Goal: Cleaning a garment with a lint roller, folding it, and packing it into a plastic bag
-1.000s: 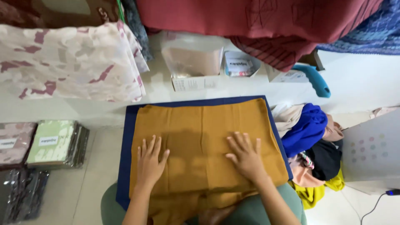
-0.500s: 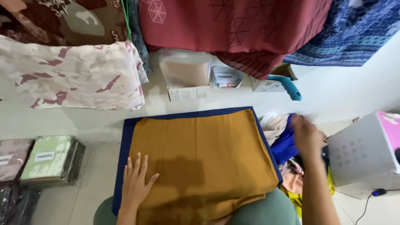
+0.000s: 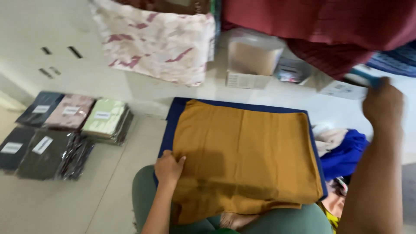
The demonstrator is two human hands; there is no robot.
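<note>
Head view is looking down at a pale tiled floor (image 3: 78,203) where a person is sitting. Largest here is the mustard cloth (image 3: 247,156), folded into a broad rectangle and lying flat on a dark blue board (image 3: 173,117) whose edge is showing along the cloth's 12 o'clock and 9 o'clock sides. The cloth's long axis is running from 9 o'clock to 3 o'clock, tilting slightly down toward 3; its near edge is drooping over the person's green-clad lap (image 3: 143,195) at 6 o'clock.

Above it, at 12 o'clock, a maroon fabric (image 3: 320,21) and a pale cloth with pink patches (image 3: 160,39) are hanging over the scene. At 9 o'clock, stacks of wrapped fabric packets (image 3: 65,130) are lying on the floor. At 3 o'clock a heap of clothes with a bright blue piece (image 3: 346,151) is sitting just beside the board.

The left hand (image 3: 168,168) is resting on the cloth's corner at 7 o'clock, fingers curling around its edge and gripping it. The right hand (image 3: 383,104) is raised well apart from the cloth, out past its 2 o'clock corner, closing around a blue object (image 3: 362,74) that is too blurred to identify.
</note>
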